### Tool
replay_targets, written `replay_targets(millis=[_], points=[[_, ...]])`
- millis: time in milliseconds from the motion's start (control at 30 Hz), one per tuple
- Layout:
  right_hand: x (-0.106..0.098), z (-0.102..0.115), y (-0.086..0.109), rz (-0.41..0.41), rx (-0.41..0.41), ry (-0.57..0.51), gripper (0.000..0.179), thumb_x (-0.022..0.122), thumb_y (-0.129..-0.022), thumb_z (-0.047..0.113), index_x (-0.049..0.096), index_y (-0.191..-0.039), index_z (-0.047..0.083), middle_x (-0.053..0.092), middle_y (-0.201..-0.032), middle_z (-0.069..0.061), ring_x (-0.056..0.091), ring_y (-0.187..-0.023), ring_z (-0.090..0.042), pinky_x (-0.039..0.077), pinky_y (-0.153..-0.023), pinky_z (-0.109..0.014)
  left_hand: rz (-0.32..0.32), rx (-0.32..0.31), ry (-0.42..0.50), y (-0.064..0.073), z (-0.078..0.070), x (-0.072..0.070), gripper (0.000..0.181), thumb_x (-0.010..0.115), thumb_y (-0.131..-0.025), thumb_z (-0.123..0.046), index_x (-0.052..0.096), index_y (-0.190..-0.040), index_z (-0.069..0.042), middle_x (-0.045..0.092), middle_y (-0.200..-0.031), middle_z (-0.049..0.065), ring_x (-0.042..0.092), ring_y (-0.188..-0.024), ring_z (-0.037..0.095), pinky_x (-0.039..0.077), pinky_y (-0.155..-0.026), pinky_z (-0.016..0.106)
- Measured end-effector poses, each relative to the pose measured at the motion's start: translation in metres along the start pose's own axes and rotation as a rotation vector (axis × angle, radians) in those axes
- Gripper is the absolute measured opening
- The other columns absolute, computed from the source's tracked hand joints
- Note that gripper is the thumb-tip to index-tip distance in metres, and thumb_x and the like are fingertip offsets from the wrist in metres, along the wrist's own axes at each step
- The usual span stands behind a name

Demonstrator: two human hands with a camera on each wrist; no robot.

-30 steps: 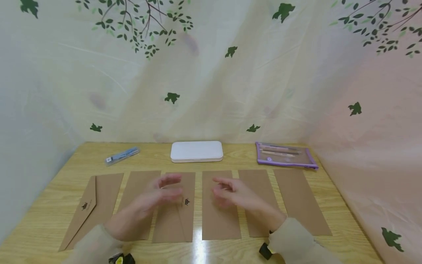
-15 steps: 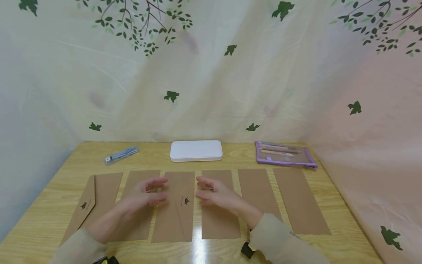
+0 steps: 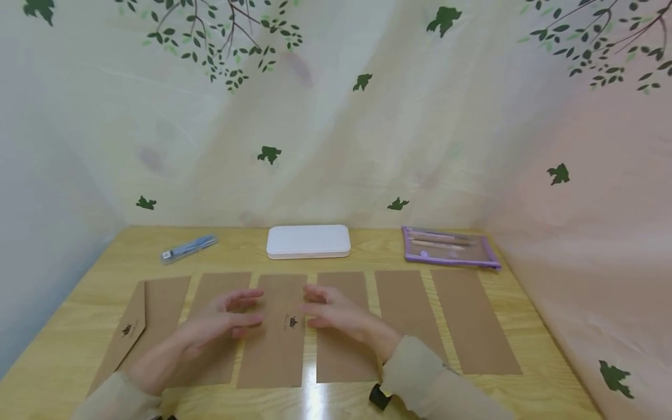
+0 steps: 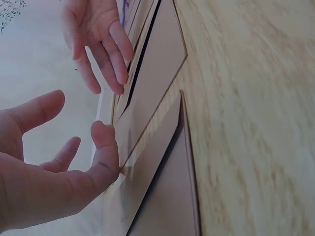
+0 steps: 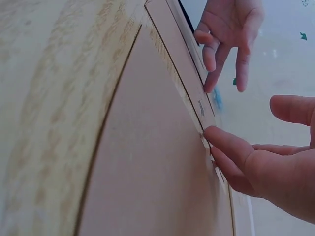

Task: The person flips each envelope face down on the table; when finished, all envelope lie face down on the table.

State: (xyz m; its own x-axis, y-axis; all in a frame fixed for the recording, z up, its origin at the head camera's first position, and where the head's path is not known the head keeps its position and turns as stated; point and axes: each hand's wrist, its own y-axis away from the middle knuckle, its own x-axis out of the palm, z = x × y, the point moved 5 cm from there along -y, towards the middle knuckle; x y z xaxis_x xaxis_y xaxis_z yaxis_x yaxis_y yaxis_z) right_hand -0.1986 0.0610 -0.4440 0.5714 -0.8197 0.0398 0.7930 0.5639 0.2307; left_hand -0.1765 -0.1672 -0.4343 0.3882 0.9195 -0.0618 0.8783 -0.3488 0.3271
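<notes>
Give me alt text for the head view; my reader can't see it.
A left hand and a right hand face each other above a row of six brown envelopes on a wooden table. Behind lie a blue packet, a white case and a purple-edged pouch.

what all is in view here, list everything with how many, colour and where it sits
table: one, light wood, under everything
brown envelopes: six, brown, side by side across the table
slim packet: one, clear and blue, far left
flat case: one, white, far edge near the middle
pouch: one, clear with purple trim, far right
pencil-like sticks: several, pinkish-brown, inside the pouch
backdrop: pale with green leaf prints, behind and around
wrist device: one clearly seen, black, by the right sleeve
sleeves: two, beige, lower left and right
left hand: one, over the second envelope from left
right hand: one, over the fourth
</notes>
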Motion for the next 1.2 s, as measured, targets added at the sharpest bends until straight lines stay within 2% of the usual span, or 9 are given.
replay_targets(millis=[133,400,733,967,1200], points=[[0.007,0.0,-0.004,-0.01,0.007,-0.01,0.065,0.059,-0.102,0.013,0.027,-0.154,-0.011,0.029,-0.159,-0.028,0.037,-0.142,-0.041,0.046,-0.107,-0.048,0.021,-0.008,0.045,0.004,0.001,-0.002,0.076,0.073,-0.093,-0.013,0.031,-0.154,0.004,0.024,-0.157,0.034,0.061,-0.119,0.033,0.053,-0.097,0.042],[0.013,0.001,-0.007,-0.012,0.026,-0.059,0.064,0.06,-0.102,0.012,0.029,-0.153,-0.012,0.029,-0.159,-0.028,0.038,-0.142,-0.041,0.044,-0.108,-0.051,0.039,-0.034,0.089,0.01,0.002,-0.009,0.076,0.071,-0.096,-0.014,0.027,-0.156,0.004,0.022,-0.159,0.033,0.059,-0.12,0.026,0.055,-0.092,0.036],[0.01,0.002,-0.005,-0.007,0.044,-0.047,0.066,0.06,-0.103,0.015,0.027,-0.154,-0.011,0.028,-0.16,-0.026,0.037,-0.142,-0.039,0.041,-0.111,-0.05,0.082,-0.018,0.133,0.004,0.005,-0.011,0.075,0.065,-0.099,-0.01,0.021,-0.157,0.005,0.018,-0.16,0.033,0.059,-0.119,0.022,0.055,-0.09,0.036],[0.008,0.001,-0.007,-0.021,0.041,-0.049,0.066,0.06,-0.103,0.015,0.026,-0.154,-0.011,0.026,-0.161,-0.026,0.034,-0.144,-0.04,0.041,-0.111,-0.05,0.075,-0.022,0.153,0.0,0.007,-0.011,0.074,0.065,-0.099,-0.012,0.022,-0.157,0.006,0.022,-0.16,0.03,0.06,-0.115,0.018,0.055,-0.088,0.035],[0.004,0.001,-0.009,-0.043,0.02,-0.038,0.065,0.06,-0.102,0.013,0.027,-0.153,-0.011,0.027,-0.16,-0.028,0.039,-0.141,-0.042,0.047,-0.106,-0.049,0.074,-0.025,0.156,-0.003,0.009,-0.012,0.074,0.066,-0.099,-0.013,0.024,-0.156,0.005,0.023,-0.16,0.03,0.061,-0.115,0.018,0.055,-0.088,0.035]])
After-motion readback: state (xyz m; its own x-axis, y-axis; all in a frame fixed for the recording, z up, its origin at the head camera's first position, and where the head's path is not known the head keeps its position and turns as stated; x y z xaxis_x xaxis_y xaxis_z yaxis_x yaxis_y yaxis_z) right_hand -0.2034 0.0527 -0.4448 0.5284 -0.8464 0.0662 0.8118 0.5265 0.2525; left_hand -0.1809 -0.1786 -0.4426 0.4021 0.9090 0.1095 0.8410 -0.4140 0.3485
